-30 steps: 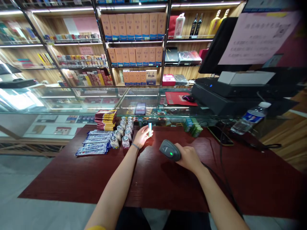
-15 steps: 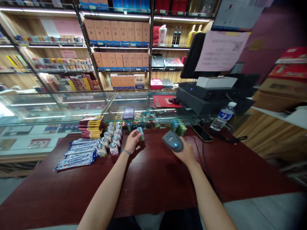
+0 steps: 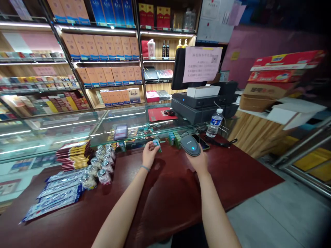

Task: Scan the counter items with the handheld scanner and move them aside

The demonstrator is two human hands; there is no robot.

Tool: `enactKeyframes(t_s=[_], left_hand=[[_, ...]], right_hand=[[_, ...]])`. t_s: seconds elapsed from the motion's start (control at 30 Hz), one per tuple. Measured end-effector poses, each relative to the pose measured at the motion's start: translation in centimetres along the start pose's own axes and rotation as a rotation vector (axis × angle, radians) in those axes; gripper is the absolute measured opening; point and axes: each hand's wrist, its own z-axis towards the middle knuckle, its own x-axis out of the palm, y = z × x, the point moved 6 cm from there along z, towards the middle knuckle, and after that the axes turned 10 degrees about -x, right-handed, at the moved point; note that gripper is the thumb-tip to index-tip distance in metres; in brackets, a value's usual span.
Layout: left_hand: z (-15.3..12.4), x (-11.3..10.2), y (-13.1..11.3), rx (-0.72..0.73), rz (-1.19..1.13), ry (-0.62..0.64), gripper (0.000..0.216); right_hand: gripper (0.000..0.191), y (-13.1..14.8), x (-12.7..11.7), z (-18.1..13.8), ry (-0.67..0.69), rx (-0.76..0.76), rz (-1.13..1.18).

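Observation:
Pinched between the fingertips of my left hand [image 3: 149,155] is a small green-and-white pack [image 3: 157,145], held just above the dark red counter [image 3: 165,199]. My right hand [image 3: 200,162] is wrapped round the handle of a grey barcode scanner [image 3: 190,144], which shows a lit blue light on top. Several small green packs [image 3: 176,140] stand behind the scanner, and a phone [image 3: 203,142] lies partly hidden beyond it. Left of my left hand are rows of clear jars with silver lids [image 3: 104,175], stacked red-and-yellow packets [image 3: 74,156] and flat blue-and-white packages [image 3: 55,194].
A glass display case [image 3: 95,134] borders the counter's far side. At the back right are a monitor [image 3: 178,70], a black cash drawer [image 3: 190,112], a mouse [image 3: 169,112] and a water bottle [image 3: 214,124]. Stacked boxes [image 3: 274,77] stand farther right.
The view has turned to the right. Both hands have shifted right along the counter, away from the jars, still holding the small pack and the scanner. The scanner now overlaps the phone.

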Motion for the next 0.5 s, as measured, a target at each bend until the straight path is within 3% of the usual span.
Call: enactKeyframes(t_s=[0.23, 0.5], left_hand=[[0.6, 6.2, 2.3, 0.094, 0.143, -0.032, 0.031], [1.4, 8.6, 4.6, 0.115, 0.347, -0.222, 0.026]], right_hand=[[0.056, -3.0, -1.0, 0.1, -0.118, 0.147, 0.089], [0.055, -4.2, -1.3, 0.0, -0.174, 0.219, 0.184]])
